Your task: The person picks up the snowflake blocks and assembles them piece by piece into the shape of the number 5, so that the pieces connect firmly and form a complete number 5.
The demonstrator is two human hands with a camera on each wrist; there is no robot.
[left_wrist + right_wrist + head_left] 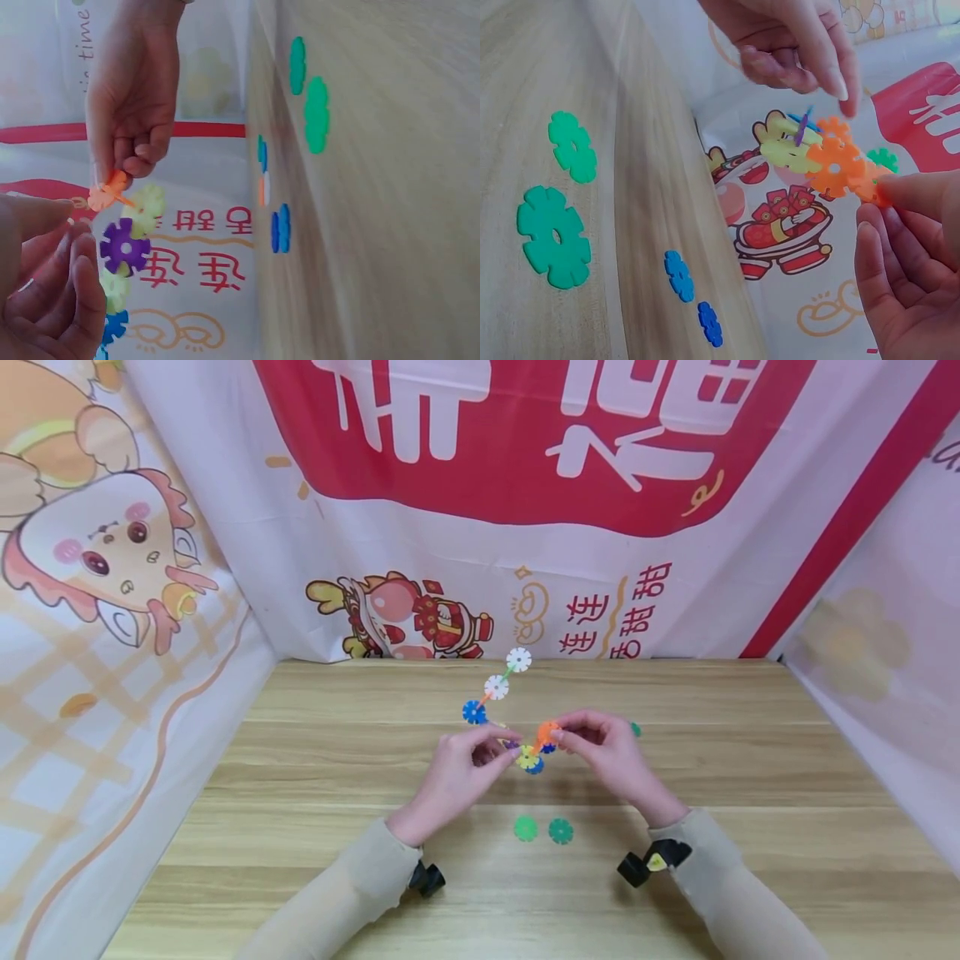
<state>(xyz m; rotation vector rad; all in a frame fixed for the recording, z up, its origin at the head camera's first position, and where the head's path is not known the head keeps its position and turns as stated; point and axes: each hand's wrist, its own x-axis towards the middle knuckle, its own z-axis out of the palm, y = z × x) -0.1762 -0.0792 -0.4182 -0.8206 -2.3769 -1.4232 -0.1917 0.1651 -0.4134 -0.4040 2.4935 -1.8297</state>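
My right hand [603,752] pinches an orange notched plastic disc [874,185] between thumb and fingertips. That disc belongs to a linked chain of snowflake discs held up above the table. Beyond the orange pieces come a yellow disc [148,208], a purple disc [125,247], a blue disc [474,712] and two white discs [497,687], the chain slanting away to the far left in the head view. My left hand [468,768] hovers beside the purple and yellow part, thumb and index fingertips near each other, other fingers loosely bent, nothing visible between them.
Two green discs [561,831] lie flat on the wooden table [360,860], nearer my body. Blue discs [679,276] lie under the hands, and another green disc [636,729] shows behind the right hand. Printed cloth [420,552] hangs along the back and sides.
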